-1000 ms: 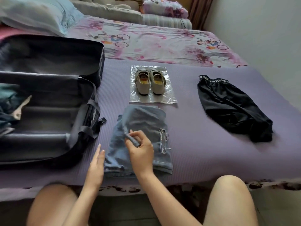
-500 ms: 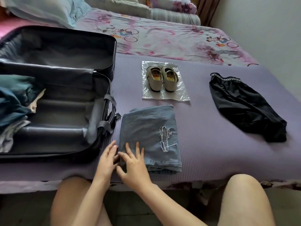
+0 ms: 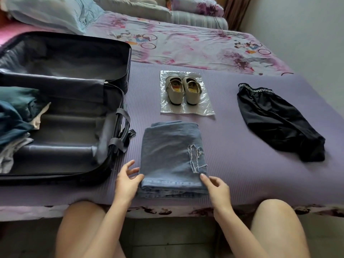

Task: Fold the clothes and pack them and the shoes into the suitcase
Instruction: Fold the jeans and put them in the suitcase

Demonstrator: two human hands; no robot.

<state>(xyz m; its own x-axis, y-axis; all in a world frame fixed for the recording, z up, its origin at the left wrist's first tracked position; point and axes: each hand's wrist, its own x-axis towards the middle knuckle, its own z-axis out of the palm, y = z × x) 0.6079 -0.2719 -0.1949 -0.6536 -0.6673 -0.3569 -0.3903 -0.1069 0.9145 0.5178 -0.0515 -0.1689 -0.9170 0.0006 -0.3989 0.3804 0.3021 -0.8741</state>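
Note:
Folded blue ripped jeans (image 3: 173,155) lie on the purple mat near the bed's front edge. My left hand (image 3: 126,180) touches their near left corner with spread fingers, thumb on the denim. My right hand (image 3: 216,187) touches the near right corner, fingers apart. An open black suitcase (image 3: 74,112) lies at the left, with folded dark and pale clothes (image 3: 14,116) in its left part. A pair of beige shoes (image 3: 183,90) stands on a clear plastic sheet (image 3: 206,108) beyond the jeans. Black shorts (image 3: 275,120) with a lettered waistband lie unfolded at the right.
The purple mat (image 3: 232,164) covers the near half of the bed. A floral sheet (image 3: 186,47), pillows and rolled bedding lie behind. A wall stands at the right. My bare knees show below the bed edge.
My hands moved apart from the jeans' near left side to both near corners. The earlier loose fold at the top is now flat. The camera drew closer.

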